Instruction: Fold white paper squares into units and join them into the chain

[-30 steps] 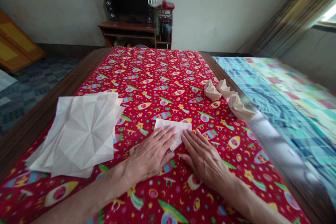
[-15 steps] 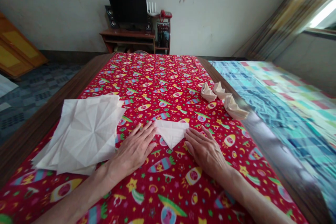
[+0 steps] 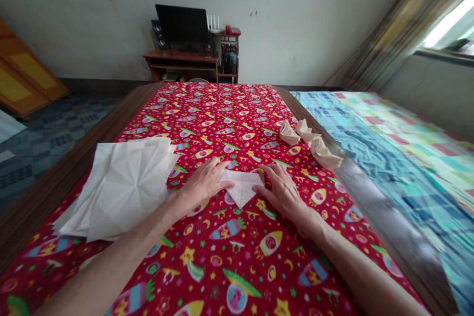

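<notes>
Both the bare left hand (image 3: pixel 210 177) and bare right hand (image 3: pixel 283 188) are loosely curved, thumbs apart from fingers, at opposite upper corners of a small, white, folded paper triangle (image 3: pixel 240 190), its point toward the person on a red, rocket-printed cloth (image 3: pixel 222 269). Creased white paper sheets (image 3: pixel 133 182) lie stacked to the left; cream, pointed folded-paper shapes (image 3: pixel 323 153) sit beyond the right hand
</notes>
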Motion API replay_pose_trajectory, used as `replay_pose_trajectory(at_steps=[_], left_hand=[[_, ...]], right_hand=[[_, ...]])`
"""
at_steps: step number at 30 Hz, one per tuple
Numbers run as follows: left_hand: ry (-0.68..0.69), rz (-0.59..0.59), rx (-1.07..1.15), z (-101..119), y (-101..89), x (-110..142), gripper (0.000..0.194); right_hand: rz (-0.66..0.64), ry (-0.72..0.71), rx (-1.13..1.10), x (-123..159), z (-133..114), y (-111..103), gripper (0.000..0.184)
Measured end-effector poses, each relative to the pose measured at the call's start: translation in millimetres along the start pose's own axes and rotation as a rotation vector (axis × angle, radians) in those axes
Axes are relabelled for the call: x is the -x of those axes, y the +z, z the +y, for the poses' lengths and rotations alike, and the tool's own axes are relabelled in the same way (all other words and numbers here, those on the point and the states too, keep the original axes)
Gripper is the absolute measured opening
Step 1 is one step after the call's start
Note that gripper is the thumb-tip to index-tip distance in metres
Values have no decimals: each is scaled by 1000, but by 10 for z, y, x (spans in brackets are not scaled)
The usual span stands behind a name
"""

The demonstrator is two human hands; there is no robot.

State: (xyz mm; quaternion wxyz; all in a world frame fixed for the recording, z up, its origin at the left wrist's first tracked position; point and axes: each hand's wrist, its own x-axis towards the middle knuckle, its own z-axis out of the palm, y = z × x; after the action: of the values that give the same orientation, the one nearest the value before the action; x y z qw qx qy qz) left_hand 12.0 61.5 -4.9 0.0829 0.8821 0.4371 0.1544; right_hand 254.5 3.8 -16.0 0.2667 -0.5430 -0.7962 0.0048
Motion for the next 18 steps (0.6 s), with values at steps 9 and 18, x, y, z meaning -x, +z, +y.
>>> replay_pose_trajectory(at_steps=[9, 18], left_hand=[[-231, -219, 373, 89, -165, -40, 34], [-31, 55, 381, 128, -164, 37, 33]], right_hand=[[-37, -35, -14, -50, 49, -3, 66], [-205, -60, -180, -287, -17, -155, 9]])
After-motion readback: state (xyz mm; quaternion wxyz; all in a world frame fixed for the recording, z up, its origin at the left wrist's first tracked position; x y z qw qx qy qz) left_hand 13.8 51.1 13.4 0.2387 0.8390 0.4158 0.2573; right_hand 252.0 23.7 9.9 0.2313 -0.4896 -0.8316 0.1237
